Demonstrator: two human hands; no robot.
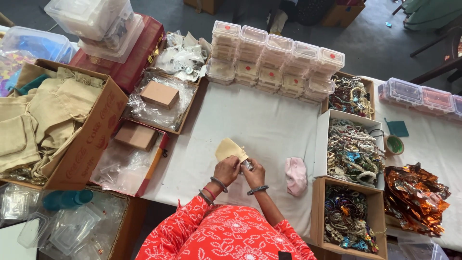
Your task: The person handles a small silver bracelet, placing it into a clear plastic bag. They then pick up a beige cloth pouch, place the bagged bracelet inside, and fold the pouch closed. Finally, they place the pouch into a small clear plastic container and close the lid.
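My left hand (226,169) holds a small beige cloth pouch (230,149) over the white table (260,120). Touching it from the right, my right hand (253,174) pinches a small shiny clear item (247,165) at the pouch's mouth. Both wrists wear bangles, and my sleeves are red with a white pattern.
A cardboard box of beige pouches (53,120) stands at the left. Stacked clear lidded boxes (276,58) line the back. Three open boxes of beaded jewellery (353,149) sit at the right. A pink cloth (296,175) lies beside my right hand, with crumpled copper foil (416,197) far right.
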